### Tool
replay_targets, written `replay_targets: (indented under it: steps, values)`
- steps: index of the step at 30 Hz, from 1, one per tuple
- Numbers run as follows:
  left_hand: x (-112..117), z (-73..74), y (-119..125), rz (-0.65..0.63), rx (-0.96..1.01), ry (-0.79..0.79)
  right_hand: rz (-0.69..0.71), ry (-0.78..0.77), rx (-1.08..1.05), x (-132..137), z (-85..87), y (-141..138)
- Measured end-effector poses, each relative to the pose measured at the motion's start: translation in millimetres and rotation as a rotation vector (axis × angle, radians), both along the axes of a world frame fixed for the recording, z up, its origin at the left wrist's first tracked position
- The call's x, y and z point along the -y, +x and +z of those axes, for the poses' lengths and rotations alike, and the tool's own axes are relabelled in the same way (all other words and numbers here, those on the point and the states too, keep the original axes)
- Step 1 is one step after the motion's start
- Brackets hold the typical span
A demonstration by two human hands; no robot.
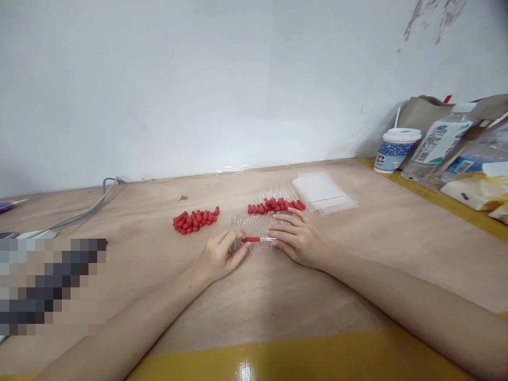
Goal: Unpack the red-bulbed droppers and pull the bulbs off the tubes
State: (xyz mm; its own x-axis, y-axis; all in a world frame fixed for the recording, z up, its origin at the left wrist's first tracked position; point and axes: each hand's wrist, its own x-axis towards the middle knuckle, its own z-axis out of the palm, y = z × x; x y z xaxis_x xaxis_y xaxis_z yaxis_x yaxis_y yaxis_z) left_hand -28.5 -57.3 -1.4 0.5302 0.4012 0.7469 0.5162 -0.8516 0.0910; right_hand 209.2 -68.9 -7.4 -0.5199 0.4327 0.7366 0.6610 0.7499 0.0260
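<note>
Between my two hands lies a dropper, sideways, its red rubber bulb (251, 239) on the left and its clear tube (268, 239) on the right. My left hand (219, 256) pinches the bulb end between thumb and fingers. The tube is gripped by my right hand (298, 239), whose other fingers stretch over a row of loose clear tubes (254, 225). Behind that row are several droppers with red bulbs (273, 205), tubes pointing to the wall. A pile of loose red rubber bulbs (194, 221) sits beyond my left hand.
Flat clear plastic bags (325, 191) lie at the back right. A paper cup (397, 151), a plastic bottle (440, 140) and a yellow-white packet (472, 190) stand at the far right. Grey cables (85, 209) cross the left side. A wall (198, 95) rises behind the table.
</note>
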Motion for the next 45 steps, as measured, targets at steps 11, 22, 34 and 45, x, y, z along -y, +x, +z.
replay_targets:
  steps: [11,22,34,45]
  values:
    - [-3.2,3.8,17.1,-0.086,-0.122,0.084,0.066,-0.070,0.006,1.3,-1.2,-4.0]
    - [3.0,7.0,17.8,-0.109,-0.205,0.104,0.198,0.027,-0.044,2.9,-3.4,-12.0]
    - [5.8,9.2,17.3,-0.133,-0.272,0.062,0.248,0.084,-0.012,7.2,-0.3,-10.8]
    - [10.2,15.1,13.5,-0.153,-0.341,-0.031,0.255,0.221,0.026,9.6,2.6,-9.9]
